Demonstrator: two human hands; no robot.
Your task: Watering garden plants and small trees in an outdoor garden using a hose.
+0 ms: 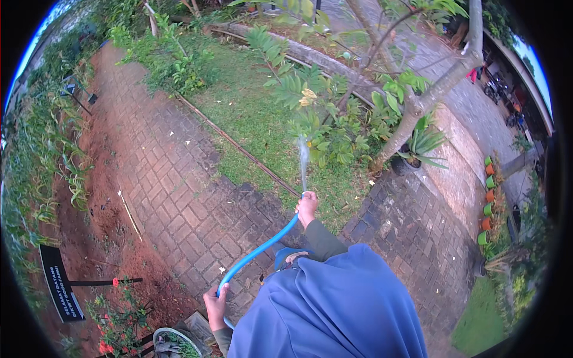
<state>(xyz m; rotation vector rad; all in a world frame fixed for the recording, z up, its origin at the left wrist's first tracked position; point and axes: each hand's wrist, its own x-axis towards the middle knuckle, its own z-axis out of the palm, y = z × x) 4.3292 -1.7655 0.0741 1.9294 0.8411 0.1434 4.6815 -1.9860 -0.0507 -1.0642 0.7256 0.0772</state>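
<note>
A blue garden hose (257,253) runs in a curve between my two hands. My right hand (307,206) grips it close to its open end, and water (304,156) sprays out from there towards leafy shrubs (331,138) at the grass edge. My left hand (215,304) is closed round the hose lower down, at the bottom left of my body. Past that hand the hose passes under the blue cloth (331,308) that covers my front, and the rest of it is hidden.
Brick paving (197,215) lies underfoot. A long thin pole (237,145) rests along the grass. A tree trunk (403,129) and a potted spiky plant (407,165) stand at right. At lower left are a black sign (60,284), red flowers (107,347) and a round tub (177,333).
</note>
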